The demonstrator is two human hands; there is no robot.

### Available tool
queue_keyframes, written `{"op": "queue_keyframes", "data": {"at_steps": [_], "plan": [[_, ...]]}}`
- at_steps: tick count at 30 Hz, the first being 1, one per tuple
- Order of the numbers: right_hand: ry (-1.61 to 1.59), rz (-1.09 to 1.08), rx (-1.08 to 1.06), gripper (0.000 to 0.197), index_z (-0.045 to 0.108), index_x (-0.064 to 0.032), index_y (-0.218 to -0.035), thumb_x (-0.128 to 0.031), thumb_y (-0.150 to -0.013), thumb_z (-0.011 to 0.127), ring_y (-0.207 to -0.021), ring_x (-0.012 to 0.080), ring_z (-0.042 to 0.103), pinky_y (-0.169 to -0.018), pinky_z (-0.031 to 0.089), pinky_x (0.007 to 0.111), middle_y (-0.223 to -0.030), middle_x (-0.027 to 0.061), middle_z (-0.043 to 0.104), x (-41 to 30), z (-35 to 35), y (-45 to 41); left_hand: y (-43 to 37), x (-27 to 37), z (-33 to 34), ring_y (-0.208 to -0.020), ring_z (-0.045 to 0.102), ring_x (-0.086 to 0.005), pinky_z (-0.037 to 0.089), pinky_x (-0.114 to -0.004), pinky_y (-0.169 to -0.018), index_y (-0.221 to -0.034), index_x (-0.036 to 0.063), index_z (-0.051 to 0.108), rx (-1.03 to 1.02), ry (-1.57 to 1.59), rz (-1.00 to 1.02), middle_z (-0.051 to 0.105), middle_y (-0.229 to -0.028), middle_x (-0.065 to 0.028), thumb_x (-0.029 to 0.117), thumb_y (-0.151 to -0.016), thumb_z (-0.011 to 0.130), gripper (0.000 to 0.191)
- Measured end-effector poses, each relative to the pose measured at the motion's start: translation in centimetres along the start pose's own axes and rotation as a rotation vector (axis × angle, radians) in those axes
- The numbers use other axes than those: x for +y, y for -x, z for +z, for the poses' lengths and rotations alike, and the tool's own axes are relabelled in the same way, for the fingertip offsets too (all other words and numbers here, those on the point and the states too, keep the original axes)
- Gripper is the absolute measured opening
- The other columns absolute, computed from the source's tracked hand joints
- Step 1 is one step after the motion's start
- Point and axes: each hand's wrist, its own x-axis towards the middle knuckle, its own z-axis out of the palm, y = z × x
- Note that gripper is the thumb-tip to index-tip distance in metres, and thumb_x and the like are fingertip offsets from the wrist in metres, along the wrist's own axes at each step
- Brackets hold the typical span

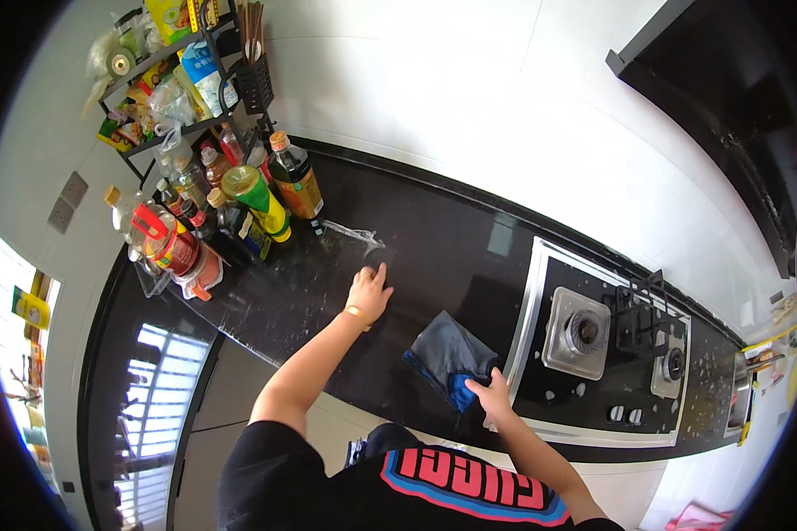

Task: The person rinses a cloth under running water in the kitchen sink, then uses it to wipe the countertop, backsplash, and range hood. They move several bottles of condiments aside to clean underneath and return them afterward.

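My left hand (370,292), with a yellow bangle at its wrist, reaches over the black countertop (398,232), its index finger pointing towards the wall. No object shows in it, and whether its fingertips touch the surface I cannot tell. Just beyond the fingers runs a whitish smear (355,232). A grey and blue cloth (448,345) lies spread on the counter to the right. My right hand (491,398) grips the blue corner of that cloth between thumb and fingers, near the white-edged gas hob.
Several sauce and oil bottles (295,176) crowd the counter's left part, below a black rack (166,129) of packets. On the right is the gas hob (578,279) with metal burner trays and a black pan support (637,312). A dark range hood (710,119) overhangs at upper right.
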Motion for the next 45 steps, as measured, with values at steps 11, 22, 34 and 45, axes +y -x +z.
{"op": "queue_keyframes", "data": {"at_steps": [11, 22, 34, 45], "plan": [[0.136, -0.011, 0.05, 0.049, 0.053, -0.0002, -0.105, -0.018, -0.066, 0.076, -0.066, 0.0122, 0.05, -0.061, 0.041, 0.026, -0.087, 0.0058, 0.06, 1.1, -0.4, 0.2, -8.7, 0.8, 4.2, -0.114, 0.043, -0.0309, 0.04, -0.042, -0.089, -0.135, 0.0127, 0.031, -0.294, -0.345, -0.292, 0.037, -0.13, -0.0173, 0.047, -0.084, 0.05, 0.065], [0.189, 0.002, 0.008, 0.042, 0.054, 0.0001, -0.107, -0.005, -0.069, 0.071, -0.093, 0.017, 0.056, -0.085, 0.042, 0.031, -0.102, 0.0081, 0.06, 1.1, -0.9, -0.1, 21.0, 4.6, -6.4, -0.102, 0.049, -0.0251, 0.043, -0.036, -0.08, -0.108, 0.0027, 0.056, -0.674, -0.328, 0.175, 0.052, -0.11, -0.0104, 0.036, -0.073, 0.061, 0.048], [0.204, -0.099, 0.031, 0.039, 0.054, 0.0012, -0.102, -0.008, -0.068, 0.072, -0.088, 0.0191, 0.057, -0.08, 0.044, 0.03, -0.096, 0.0096, 0.061, 0.4, 0.2, -0.3, 32.3, 4.1, -8.6, -0.059, 0.059, -0.0332, 0.048, -0.041, -0.058, -0.065, 0.008, 0.063, -0.452, -0.053, -0.492, 0.059, -0.059, -0.0144, 0.035, -0.072, 0.063, 0.028], [-0.053, -0.214, -0.022, 0.031, 0.05, -0.0003, -0.104, 0.0, -0.076, 0.062, -0.086, 0.0179, 0.057, -0.078, 0.045, 0.029, -0.094, 0.0083, 0.061, 2.3, -3.7, 1.4, 10.7, 12.8, 1.9, -0.104, 0.048, -0.0359, 0.04, -0.04, -0.09, -0.122, 0.0001, 0.043, -0.004, 0.274, 0.095, 0.05, -0.113, -0.0197, 0.017, -0.07, 0.07, 0.06]]}}
